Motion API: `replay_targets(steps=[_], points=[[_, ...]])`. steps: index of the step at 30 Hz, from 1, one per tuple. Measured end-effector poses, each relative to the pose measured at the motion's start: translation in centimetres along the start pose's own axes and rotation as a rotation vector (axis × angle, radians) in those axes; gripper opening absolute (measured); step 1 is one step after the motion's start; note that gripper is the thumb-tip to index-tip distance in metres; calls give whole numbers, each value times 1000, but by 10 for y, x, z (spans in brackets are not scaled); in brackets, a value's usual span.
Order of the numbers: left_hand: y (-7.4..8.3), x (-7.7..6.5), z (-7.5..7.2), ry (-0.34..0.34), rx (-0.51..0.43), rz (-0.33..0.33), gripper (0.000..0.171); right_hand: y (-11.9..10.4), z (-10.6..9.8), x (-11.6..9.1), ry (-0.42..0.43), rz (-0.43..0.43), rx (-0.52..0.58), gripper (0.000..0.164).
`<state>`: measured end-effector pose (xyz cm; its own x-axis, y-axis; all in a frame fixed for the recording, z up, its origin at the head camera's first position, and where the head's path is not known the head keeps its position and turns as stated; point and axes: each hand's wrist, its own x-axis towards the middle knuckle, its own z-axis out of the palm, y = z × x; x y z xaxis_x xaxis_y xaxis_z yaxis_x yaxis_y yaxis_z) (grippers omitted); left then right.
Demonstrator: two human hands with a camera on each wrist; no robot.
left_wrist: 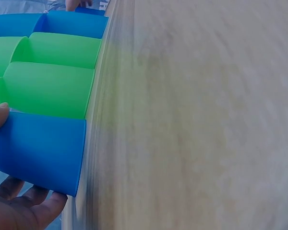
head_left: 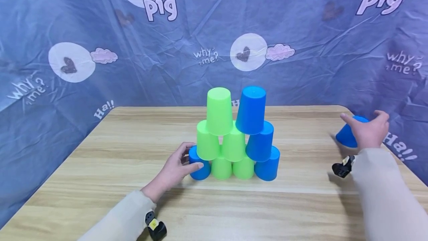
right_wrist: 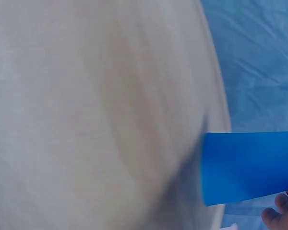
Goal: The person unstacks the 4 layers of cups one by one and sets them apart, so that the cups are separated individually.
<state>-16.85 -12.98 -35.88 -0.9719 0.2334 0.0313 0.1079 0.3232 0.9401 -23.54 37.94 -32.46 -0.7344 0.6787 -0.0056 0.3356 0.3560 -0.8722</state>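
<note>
A stack of upside-down plastic cups stands mid-table in the head view. Its bottom row has a blue cup [head_left: 200, 170] at the left end, two green cups [head_left: 221, 168] and another blue cup [head_left: 267, 166]. Two green cups and a blue cup [head_left: 260, 144] form the middle row, with a green cup [head_left: 219, 111] and a blue cup [head_left: 251, 110] on top. My left hand [head_left: 177, 164] holds the bottom-left blue cup, thumb in front, fingers behind. At the far right, my right hand [head_left: 372, 131] spreads its thumb and fingers around a separate blue cup [right_wrist: 249, 165].
The wooden table [head_left: 110, 166] extends around the stack. Its right edge runs close to the separate cup. Behind the table hangs a blue printed cloth [head_left: 187, 70]. Each wrist wears a small black device [head_left: 343, 166].
</note>
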Motion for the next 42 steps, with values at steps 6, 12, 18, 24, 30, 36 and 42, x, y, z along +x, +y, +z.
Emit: replay_targets(steps=[6, 12, 18, 24, 30, 36, 42], points=[[1, -1, 0, 3, 3, -1, 48, -27, -7, -3, 35, -31, 44, 98], [0, 0, 0, 2, 3, -5, 49, -64, -7, -13, 74, -139, 125, 85], [-1, -1, 0, 5, -9, -5, 49, -94, -3, -29, 65, -287, 239, 70], [0, -2, 1, 9, -13, -8, 49, -117, 2, -48, 9, -380, 387, 59], [0, -1, 1, 7, -8, -8, 49, -131, 6, -68, -147, -455, 592, 50], [-2, -2, 1, 5, -7, -18, 49, -140, 11, -86, -346, -528, 660, 44], [-1, -1, -1, -7, -11, -10, 50, -149, 17, -106, -547, -578, 778, 36]])
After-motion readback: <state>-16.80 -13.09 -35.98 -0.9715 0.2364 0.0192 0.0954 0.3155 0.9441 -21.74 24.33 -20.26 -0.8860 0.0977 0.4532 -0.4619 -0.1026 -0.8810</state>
